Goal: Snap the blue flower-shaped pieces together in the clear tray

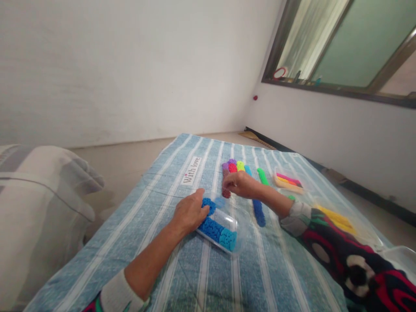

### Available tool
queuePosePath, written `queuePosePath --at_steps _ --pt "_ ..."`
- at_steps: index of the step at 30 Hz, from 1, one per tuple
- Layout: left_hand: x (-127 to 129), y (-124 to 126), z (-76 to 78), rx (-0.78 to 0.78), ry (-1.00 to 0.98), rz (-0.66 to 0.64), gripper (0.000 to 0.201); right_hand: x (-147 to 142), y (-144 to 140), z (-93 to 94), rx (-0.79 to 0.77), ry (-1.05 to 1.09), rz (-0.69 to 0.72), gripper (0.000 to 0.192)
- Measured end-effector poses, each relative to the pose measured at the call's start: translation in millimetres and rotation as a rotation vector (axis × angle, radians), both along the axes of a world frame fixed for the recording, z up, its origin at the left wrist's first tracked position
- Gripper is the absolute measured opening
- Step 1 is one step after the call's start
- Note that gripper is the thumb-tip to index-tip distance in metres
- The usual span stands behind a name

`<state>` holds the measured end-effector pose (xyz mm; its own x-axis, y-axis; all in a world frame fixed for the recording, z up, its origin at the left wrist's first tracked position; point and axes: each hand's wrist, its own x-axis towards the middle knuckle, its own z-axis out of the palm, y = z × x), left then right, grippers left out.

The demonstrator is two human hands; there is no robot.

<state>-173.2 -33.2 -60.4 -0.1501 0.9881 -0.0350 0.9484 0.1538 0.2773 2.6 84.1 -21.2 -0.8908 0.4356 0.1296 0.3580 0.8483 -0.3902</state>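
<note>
My left hand (190, 212) grips the left end of a clear plastic box (238, 221), its thumb over the rim against a round blue piece (208, 206). Inside the box lies a row of knobbly pieces (214, 232), dark blue turning to light blue. My right hand (242, 184) is bent with its fingers pinched together above the cloth, beside a brown knobbly strip (226, 190). What those fingers hold, if anything, is hidden. Just below them shows a faint, blurred light-blue shape (220, 202). Red (232, 167) and yellow-green pieces (240, 165) lie behind the right hand.
A striped blue cloth (182, 277) covers the table. To the right are a dark blue strip (258, 212), a green strip (262, 176), a clear box with pink, yellow and red pieces (288, 182), and yellow pieces (338, 219). A covered piece of furniture (42, 225) stands left.
</note>
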Motion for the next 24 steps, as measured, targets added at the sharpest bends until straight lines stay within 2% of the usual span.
queuePosePath --at_steps 3,5,12,15,18,24 --pt "-1 0 -1.4 0.013 -0.004 0.006 0.041 3 7 -7.3 -0.177 -0.014 -0.059 0.020" --pt "-1 1 -1.9 0.016 -0.005 0.005 0.041 2 8 -12.2 -0.210 -0.044 -0.046 0.022" --pt "0 -4 1.8 -0.015 0.046 -0.002 0.039 -18 13 -19.0 -0.009 -0.273 -0.027 0.032" --pt "1 -6 2.8 -0.028 0.067 -0.008 0.036 -27 17 -24.4 -0.002 -0.389 -0.029 0.040" --pt "1 -7 3.2 -0.035 0.082 -0.013 0.035 -32 19 -32.1 0.021 -0.454 -0.019 0.039" --pt "0 -7 2.6 -0.022 0.097 -0.031 0.033 -37 19 -38.4 -0.014 -0.403 -0.047 0.029"
